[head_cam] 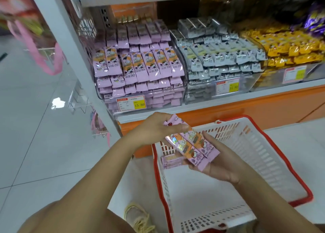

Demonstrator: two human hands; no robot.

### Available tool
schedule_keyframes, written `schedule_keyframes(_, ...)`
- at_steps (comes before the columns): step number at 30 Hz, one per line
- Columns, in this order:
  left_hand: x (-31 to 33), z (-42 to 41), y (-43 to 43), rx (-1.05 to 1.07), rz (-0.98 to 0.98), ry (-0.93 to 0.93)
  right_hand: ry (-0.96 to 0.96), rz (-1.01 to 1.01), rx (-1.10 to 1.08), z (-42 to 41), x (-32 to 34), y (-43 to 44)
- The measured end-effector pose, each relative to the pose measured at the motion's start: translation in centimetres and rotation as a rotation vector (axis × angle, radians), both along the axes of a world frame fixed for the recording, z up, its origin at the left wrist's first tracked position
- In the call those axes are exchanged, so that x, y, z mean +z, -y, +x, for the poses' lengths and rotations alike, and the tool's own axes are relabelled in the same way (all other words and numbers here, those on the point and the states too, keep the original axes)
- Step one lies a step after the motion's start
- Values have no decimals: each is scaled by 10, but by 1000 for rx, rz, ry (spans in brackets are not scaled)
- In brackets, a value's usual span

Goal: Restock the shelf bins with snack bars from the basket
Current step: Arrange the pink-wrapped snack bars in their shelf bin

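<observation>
Over the white basket with a red rim, both hands hold a small bunch of pink snack bars. My left hand grips the bars' upper ends from above, thumb across them. My right hand cups the lower ends from underneath. One more pink bar lies just below them, at the basket's near left wall; whether a hand holds it is unclear. Straight ahead, the clear shelf bin is packed with matching pink bars.
A bin of grey-white bars and one of yellow packets stand to the right. An orange cabinet front runs below the shelf. A white upright post stands at the left, with wire hooks beside it. My shoe rests on the tiled floor.
</observation>
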State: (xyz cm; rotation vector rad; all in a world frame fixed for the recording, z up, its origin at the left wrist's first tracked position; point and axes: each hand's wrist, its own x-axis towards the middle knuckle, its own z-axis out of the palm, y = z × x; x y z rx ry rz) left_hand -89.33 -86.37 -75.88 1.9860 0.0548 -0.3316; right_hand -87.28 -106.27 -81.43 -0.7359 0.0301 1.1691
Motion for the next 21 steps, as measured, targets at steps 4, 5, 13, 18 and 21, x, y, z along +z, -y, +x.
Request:
schedule_keyframes(4,14,-4,-12,106,-56,61,1037,-602,-245,0,48,-3)
schedule_keyframes(5,15,-4,-16,132,-36,82,1317,-645,-211,-1,53,-3)
schedule_keyframes(13,44,-5,-33,351,-153,187,2045,-727,-396,20,63,-38)
schedule_keyframes(18,67,-9,-51,712,-14,543,1674,-657,-613,42,98,-70)
schedule_keyframes(21,65,-9,-71,830,344,762,1647,-792,-637,65,113,-110)
